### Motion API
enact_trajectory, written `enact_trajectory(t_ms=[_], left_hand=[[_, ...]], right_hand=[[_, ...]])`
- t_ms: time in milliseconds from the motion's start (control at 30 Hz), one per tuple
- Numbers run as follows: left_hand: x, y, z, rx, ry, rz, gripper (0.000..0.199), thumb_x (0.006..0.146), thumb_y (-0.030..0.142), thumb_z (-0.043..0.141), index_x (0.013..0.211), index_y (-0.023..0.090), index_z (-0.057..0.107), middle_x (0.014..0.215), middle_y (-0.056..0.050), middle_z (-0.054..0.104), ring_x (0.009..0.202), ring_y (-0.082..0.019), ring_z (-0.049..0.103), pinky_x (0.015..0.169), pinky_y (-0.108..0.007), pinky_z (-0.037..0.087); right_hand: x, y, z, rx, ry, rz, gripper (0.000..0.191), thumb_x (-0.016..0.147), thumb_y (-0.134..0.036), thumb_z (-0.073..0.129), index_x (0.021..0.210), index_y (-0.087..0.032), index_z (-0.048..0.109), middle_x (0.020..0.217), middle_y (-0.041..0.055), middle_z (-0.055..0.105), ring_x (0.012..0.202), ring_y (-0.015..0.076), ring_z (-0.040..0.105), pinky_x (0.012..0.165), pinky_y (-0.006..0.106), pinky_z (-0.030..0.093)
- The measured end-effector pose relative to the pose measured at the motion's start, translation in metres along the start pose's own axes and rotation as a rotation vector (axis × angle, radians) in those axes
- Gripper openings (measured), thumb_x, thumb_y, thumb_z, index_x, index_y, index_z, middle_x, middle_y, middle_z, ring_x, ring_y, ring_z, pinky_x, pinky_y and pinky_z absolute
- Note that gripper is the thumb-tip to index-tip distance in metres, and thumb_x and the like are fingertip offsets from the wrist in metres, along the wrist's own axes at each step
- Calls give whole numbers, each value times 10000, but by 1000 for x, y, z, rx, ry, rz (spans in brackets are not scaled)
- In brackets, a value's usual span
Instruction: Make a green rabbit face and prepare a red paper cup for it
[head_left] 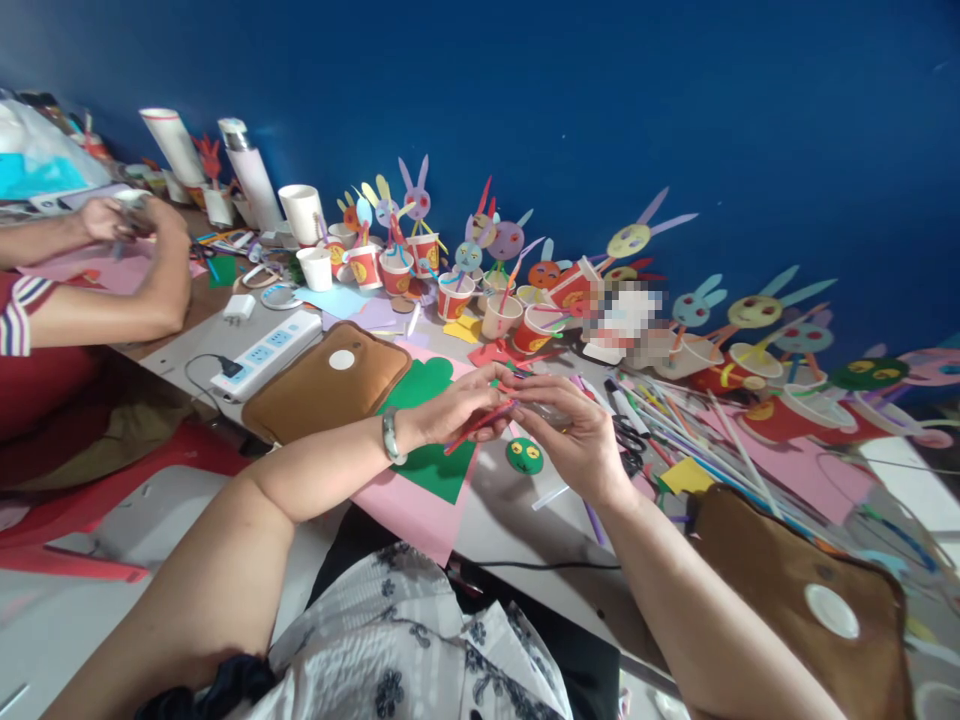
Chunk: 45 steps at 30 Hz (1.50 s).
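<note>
Both of my hands meet over the table, fingertips close together. My left hand (474, 405) has its fingers closed around a thin red and purple strip (471, 432), whose lower end sticks out toward me; paper or straw, I cannot tell which. My right hand (574, 430) pinches at the strip's upper end, and its fingers hide part of it. Just below them lies a round green paper face (525, 456) with yellow eyes. Under my left forearm are green paper (442, 470) and a pink sheet (420, 525).
Paper cups (454, 297) with rabbit-like paper figures line the blue wall. A white power strip (266, 352) and brown pouch (326, 385) lie left; black scissors (632, 435), loose straws and another brown pouch (795, 580) lie right. A co-worker's hands (127, 220) are busy at far left.
</note>
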<state>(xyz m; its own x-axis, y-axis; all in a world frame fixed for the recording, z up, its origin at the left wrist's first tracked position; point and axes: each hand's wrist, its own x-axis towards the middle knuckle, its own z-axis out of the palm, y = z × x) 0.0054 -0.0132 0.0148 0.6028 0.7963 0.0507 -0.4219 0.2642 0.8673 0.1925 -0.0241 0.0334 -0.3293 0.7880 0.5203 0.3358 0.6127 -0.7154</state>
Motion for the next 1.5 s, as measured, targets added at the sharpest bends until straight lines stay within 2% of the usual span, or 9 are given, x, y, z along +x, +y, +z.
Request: enact_trajectory(t_ms=[167, 333, 567, 633, 800, 933, 1233, 1400, 1500], left_hand=[[4, -8, -2, 42, 0, 77, 299, 852, 377, 646, 972, 229, 415, 655, 66, 598, 484, -95, 563, 484, -220, 392], [7, -9, 0, 164, 132, 156, 362, 846, 483, 703, 913, 201, 485, 743, 38, 603, 658, -111, 624, 678, -276, 504], [3, -1, 5, 408, 238, 201, 502, 897, 620, 604, 733, 146, 609, 677, -2, 585, 632, -91, 514, 622, -249, 406], [1, 2, 6, 419, 236, 207, 511, 891, 629, 608, 729, 144, 622, 680, -5, 591, 630, -93, 509, 610, -249, 392], [3, 5, 1, 402, 189, 209, 440, 730, 548, 820, 746, 134, 671, 713, -9, 630, 691, -107, 562, 672, -251, 436], [5, 5, -2, 364, 181, 181, 379, 745, 499, 822, 770, 136, 716, 742, -24, 674, 722, -117, 593, 718, -263, 464], [2, 7, 2, 323, 175, 133, 345, 795, 452, 789, 822, 131, 668, 735, -16, 662, 701, -114, 607, 721, -274, 487], [2, 7, -4, 450, 109, 54, 341, 821, 465, 754, 809, 141, 648, 740, -16, 654, 692, -119, 603, 680, -259, 469], [1, 6, -5, 503, 149, 60, 298, 835, 426, 734, 812, 140, 651, 745, -12, 653, 691, -114, 604, 673, -246, 460]], right_hand=[[0, 1, -1, 5, 1, 23, 98, 873, -306, 749, 955, -281, 796, 1092, 65, 750, 1041, 237, 703, 943, 422, 563], [2, 4, -1, -3, 40, 62, 28, 849, -275, 765, 867, -272, 787, 1049, 51, 758, 1008, 227, 706, 931, 407, 563], [5, 8, -3, 20, 62, 107, 46, 821, -293, 776, 816, -254, 751, 954, 39, 769, 963, 230, 714, 919, 415, 563], [6, 8, -5, 22, 60, 120, 79, 822, -318, 778, 807, -250, 740, 936, 37, 766, 945, 230, 714, 914, 415, 563], [7, 7, -8, 53, 0, 153, 217, 826, -451, 781, 810, -241, 729, 931, 48, 761, 903, 232, 716, 857, 396, 572], [7, 5, -8, 32, -43, 192, 249, 852, -465, 750, 930, -228, 743, 954, 59, 773, 918, 242, 725, 864, 398, 577], [7, 11, -8, -16, -67, 212, 275, 812, -258, 686, 1083, -208, 693, 1040, 80, 776, 993, 251, 734, 919, 430, 580], [7, 21, -3, 14, -99, 214, 302, 810, -280, 711, 1101, -206, 680, 1069, 88, 772, 1016, 250, 734, 930, 431, 586], [6, 25, 1, 63, -128, 224, 314, 830, -326, 722, 1117, -210, 674, 1105, 93, 770, 1044, 247, 734, 944, 427, 587]])
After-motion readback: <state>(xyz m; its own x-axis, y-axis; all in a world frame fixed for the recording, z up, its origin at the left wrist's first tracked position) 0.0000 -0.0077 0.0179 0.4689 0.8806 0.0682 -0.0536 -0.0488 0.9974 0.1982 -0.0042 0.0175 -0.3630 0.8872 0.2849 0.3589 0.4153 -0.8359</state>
